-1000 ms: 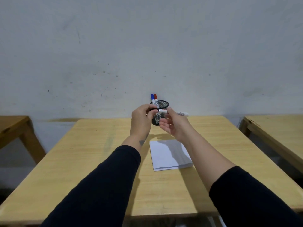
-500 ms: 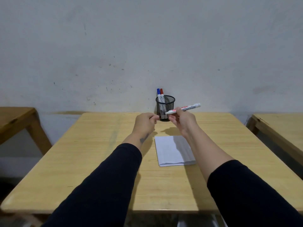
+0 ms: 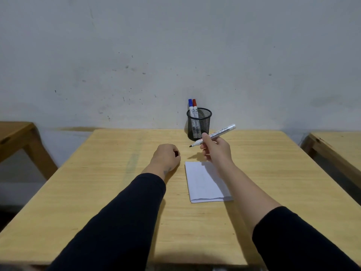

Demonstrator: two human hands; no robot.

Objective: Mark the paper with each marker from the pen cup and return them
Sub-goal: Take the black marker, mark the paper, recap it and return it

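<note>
Dark lettering is seen along the white barrel of the marker held in the right hand, but it is too blurred to be read. Print on the two markers in the pen cup is likewise illegible.

On the counter, the pen cup stands at the far edge with two markers in it. The paper lies nearer, the left hand to its left, the right hand above its far edge.
</note>
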